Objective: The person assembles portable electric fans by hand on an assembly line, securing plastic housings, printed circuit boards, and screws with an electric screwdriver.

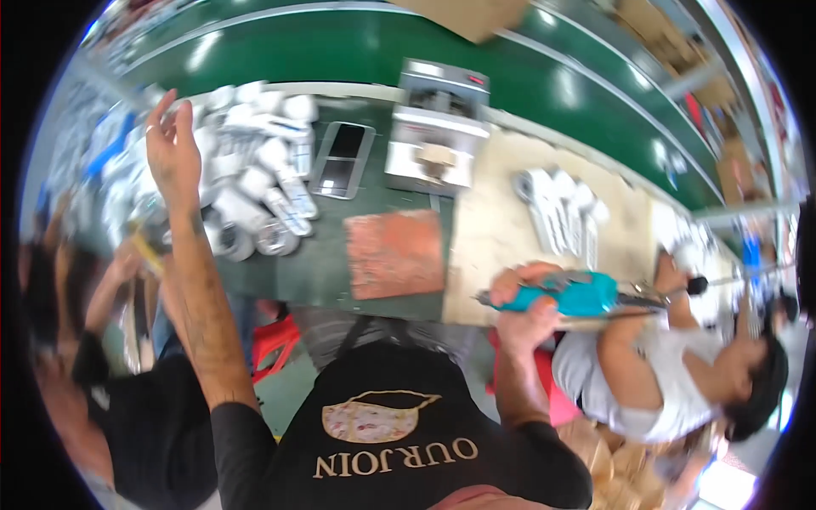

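My left hand [174, 157] is raised at the far left with its fingers stretched out and nothing in it. It is over or beside a heap of white plastic handheld devices [255, 183], some with round heads. My right hand [529, 323] is wrapped round a teal electric screwdriver [586, 293], held level above the front edge of the table. The tool's tip points left and its cord end points right. Between my hands a worn orange-red mat [395, 255] lies flat on the dark green table top.
A phone-like slab [342, 160] and a grey-white box-shaped machine [438, 127] stand behind the mat. Several white devices [561, 212] lie in a row on beige board at the right. A green conveyor [340, 47] runs behind. Co-workers sit on both sides, one in a grey shirt [646, 374].
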